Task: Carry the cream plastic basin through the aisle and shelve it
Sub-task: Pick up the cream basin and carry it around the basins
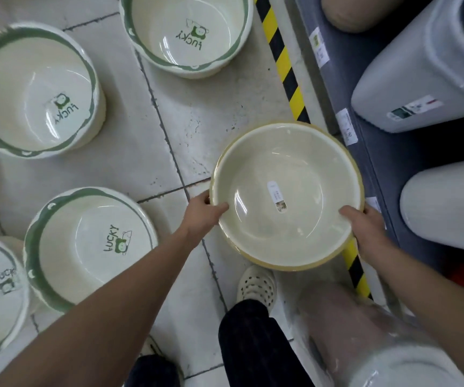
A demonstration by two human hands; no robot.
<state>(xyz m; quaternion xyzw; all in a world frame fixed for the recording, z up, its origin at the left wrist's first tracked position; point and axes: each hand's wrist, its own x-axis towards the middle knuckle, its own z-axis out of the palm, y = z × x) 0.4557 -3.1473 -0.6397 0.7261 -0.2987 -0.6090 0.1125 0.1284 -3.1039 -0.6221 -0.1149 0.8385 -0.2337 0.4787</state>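
Observation:
The cream plastic basin (286,196) is round, with a yellowish rim and a white label stuck inside its bottom. I hold it level above the tiled floor, right beside the grey shelf (370,152). My left hand (204,212) grips its left rim with the thumb inside. On the right rim sits my right hand (363,223), thumb inside too. The basin's near side overlaps the yellow-black floor tape (284,62).
Several stacks of cream basins with green rims and "LUCKY" print (85,247) stand on the floor to the left and ahead. White lidded bins (420,74) fill the grey shelf on the right. My feet and a plastic-wrapped item (364,339) are below.

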